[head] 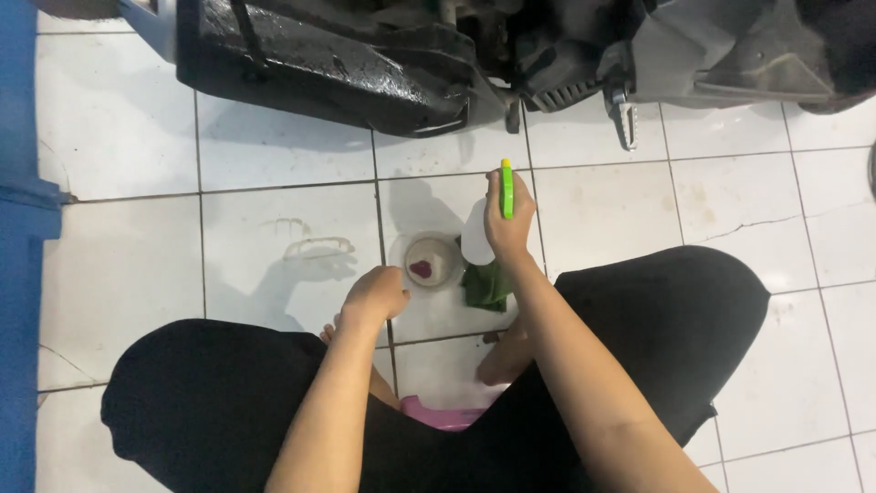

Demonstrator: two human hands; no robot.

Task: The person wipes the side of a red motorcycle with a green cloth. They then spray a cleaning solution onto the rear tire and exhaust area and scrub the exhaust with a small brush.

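My right hand [507, 222] grips a white spray bottle [476, 236] with a green trigger head [506, 187], held upright above the tiled floor. Just below it lies a crumpled green cloth [487, 285]. My left hand [372, 297] hovers with curled fingers next to a small round clear container [431, 262] that has a dark red blob inside. Whether the left hand touches the container is unclear. I squat in black trousers, bare feet under me.
A black motorcycle underside [347, 64] with a footpeg [624, 119] fills the top of the view. A clear lid-like piece [318, 246] lies on the white tiles to the left. A blue surface [20, 228] runs along the left edge. A pink object [442, 416] sits between my legs.
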